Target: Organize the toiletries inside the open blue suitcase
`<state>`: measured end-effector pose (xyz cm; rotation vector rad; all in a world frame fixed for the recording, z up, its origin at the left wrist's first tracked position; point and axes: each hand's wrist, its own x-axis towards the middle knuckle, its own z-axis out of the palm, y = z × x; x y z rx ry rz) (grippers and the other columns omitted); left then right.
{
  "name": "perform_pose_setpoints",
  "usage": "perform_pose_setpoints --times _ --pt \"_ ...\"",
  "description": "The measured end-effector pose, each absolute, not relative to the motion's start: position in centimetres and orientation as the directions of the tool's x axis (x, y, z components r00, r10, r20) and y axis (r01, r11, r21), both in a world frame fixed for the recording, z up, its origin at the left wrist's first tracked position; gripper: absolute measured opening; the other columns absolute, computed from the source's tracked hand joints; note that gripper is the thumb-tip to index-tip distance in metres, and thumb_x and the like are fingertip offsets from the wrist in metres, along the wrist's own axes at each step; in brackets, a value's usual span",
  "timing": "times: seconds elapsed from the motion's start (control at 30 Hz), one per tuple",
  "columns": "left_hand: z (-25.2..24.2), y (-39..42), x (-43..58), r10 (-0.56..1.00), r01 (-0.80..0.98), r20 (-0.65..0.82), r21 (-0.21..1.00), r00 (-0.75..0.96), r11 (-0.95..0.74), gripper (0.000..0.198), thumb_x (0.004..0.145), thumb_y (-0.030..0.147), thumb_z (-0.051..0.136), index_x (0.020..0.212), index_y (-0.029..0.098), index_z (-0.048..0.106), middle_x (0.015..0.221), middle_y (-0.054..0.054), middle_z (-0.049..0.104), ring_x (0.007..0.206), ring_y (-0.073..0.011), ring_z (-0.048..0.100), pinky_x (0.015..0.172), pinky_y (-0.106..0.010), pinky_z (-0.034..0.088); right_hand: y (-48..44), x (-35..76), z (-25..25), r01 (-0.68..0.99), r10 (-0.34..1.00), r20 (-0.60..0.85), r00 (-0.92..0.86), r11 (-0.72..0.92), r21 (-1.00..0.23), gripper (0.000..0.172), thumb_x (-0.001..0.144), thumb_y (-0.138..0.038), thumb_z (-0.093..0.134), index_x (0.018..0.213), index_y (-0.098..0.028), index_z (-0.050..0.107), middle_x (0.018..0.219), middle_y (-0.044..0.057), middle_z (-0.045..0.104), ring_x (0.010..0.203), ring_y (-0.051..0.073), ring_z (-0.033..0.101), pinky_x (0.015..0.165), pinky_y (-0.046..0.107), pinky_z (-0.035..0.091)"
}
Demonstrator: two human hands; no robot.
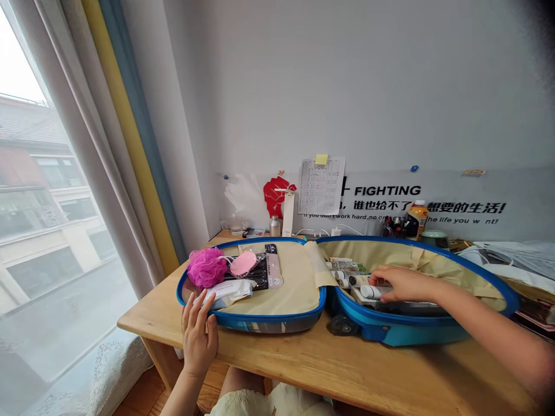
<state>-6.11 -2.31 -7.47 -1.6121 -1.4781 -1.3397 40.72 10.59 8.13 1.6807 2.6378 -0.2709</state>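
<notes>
A blue hard-shell suitcase (286,326) lies open on the wooden table, both halves lined in beige. My left hand (198,332) rests against the front left rim of the shallower half, fingers outstretched and holding nothing. Beside its fingertips lies a white soft pack (228,293), with a pink bath puff (207,267) behind. A pink round pad (243,263) and a packaged item with a pink card (273,268) lie alongside. Inside the deeper half, my right hand (392,284) has its fingers closed on a white bottle (370,291) lying on its side. Several small bottles (342,276) lie left of it.
A suitcase wheel (342,325) sits between the halves on the table (295,361). Behind stand a metal bottle (274,226), an orange drink bottle (417,219) and a green-lidded jar (434,238). Curtains (108,115) and a window are at left. White cables (498,251) lie at right.
</notes>
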Motion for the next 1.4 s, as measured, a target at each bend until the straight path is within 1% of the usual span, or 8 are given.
perform_pose_setpoints --times 0.2,0.43,0.57,0.7,0.83,0.97,1.2,1.4 --pt "-7.3 -2.3 -6.0 0.375 0.947 0.918 0.226 -0.129 -0.228 0.043 0.095 0.025 0.037 0.137 0.025 0.049 0.137 -0.009 0.053 0.141 -0.0270 0.032 0.116 -0.051 0.025 9.7 39.5 8.3 0.922 0.919 -0.086 -0.384 0.378 -0.082 0.020 0.056 -0.026 0.066 0.074 -0.027 0.058 0.087 0.008 0.067 0.087 0.033 0.063 0.071 0.044 0.045" --pt "-7.3 -2.3 -5.9 0.384 0.948 0.914 0.228 -0.130 -0.223 0.042 0.096 0.025 0.037 0.136 0.025 0.049 0.136 -0.009 0.054 0.140 -0.0262 0.033 0.116 -0.049 0.025 9.5 39.3 8.4 0.911 0.911 -0.028 -0.412 0.411 -0.035 0.016 0.056 -0.024 0.065 0.069 -0.027 0.056 0.081 0.008 0.068 0.080 0.030 0.064 0.068 0.041 0.043" --pt "-7.2 -2.3 -5.9 0.380 0.950 0.917 0.220 -0.124 -0.222 0.042 0.095 0.024 0.037 0.136 0.024 0.049 0.136 -0.010 0.053 0.140 -0.0264 0.033 0.115 -0.049 0.026 9.1 37.9 10.7 0.933 0.932 0.053 -0.359 0.360 -0.002 0.019 0.068 -0.036 0.059 0.084 -0.025 0.056 0.079 0.008 0.068 0.076 0.028 0.062 0.065 0.038 0.041" --pt "-7.2 -2.3 -5.8 0.373 0.950 0.921 0.213 -0.117 -0.228 0.043 0.095 0.022 0.037 0.136 0.023 0.048 0.136 -0.010 0.053 0.140 -0.0262 0.032 0.115 -0.049 0.026 8.4 32.6 13.3 0.865 0.870 0.108 -0.481 0.491 -0.100 0.031 0.079 -0.041 0.050 0.105 -0.024 0.057 0.098 0.006 0.069 0.082 0.022 0.062 0.067 0.031 0.041" --pt "-7.1 -2.4 -5.8 0.382 0.950 0.917 0.213 -0.114 -0.229 0.044 0.095 0.021 0.037 0.138 0.024 0.046 0.137 -0.010 0.051 0.140 -0.0253 0.031 0.116 -0.049 0.025 8.4 25.1 13.1 0.719 0.723 0.000 -0.691 0.687 -0.109 0.030 0.080 -0.038 0.056 0.105 -0.023 0.063 0.105 0.007 0.069 0.089 0.021 0.063 0.072 0.029 0.043" --pt "-7.2 -2.4 -5.9 0.386 0.949 0.915 0.219 -0.120 -0.225 0.043 0.096 0.023 0.037 0.138 0.024 0.046 0.137 -0.010 0.052 0.140 -0.0254 0.031 0.116 -0.049 0.024 9.2 19.1 10.7 0.642 0.634 -0.107 -0.766 0.761 -0.089 0.027 0.082 -0.037 0.062 0.103 -0.021 0.066 0.104 0.004 0.068 0.092 0.019 0.062 0.079 0.030 0.046" --pt "-7.5 -2.3 -5.9 0.390 0.952 0.913 0.218 -0.120 -0.217 0.042 0.096 0.023 0.037 0.136 0.023 0.047 0.137 -0.010 0.052 0.140 -0.0257 0.032 0.116 -0.048 0.023 10.4 14.5 7.1 0.651 0.621 -0.238 -0.747 0.756 -0.069 0.035 0.085 -0.046 0.061 0.102 -0.015 0.064 0.101 0.004 0.066 0.094 0.018 0.062 0.085 0.038 0.050" --pt "-7.3 -2.3 -5.8 0.377 0.954 0.920 0.205 -0.112 -0.218 0.042 0.096 0.022 0.038 0.137 0.023 0.047 0.137 -0.010 0.052 0.140 -0.0252 0.031 0.117 -0.048 0.022 10.5 13.8 6.0 0.663 0.631 -0.215 -0.745 0.735 -0.142 0.037 0.082 -0.048 0.064 0.100 -0.017 0.066 0.102 0.006 0.068 0.092 0.017 0.063 0.084 0.036 0.049"
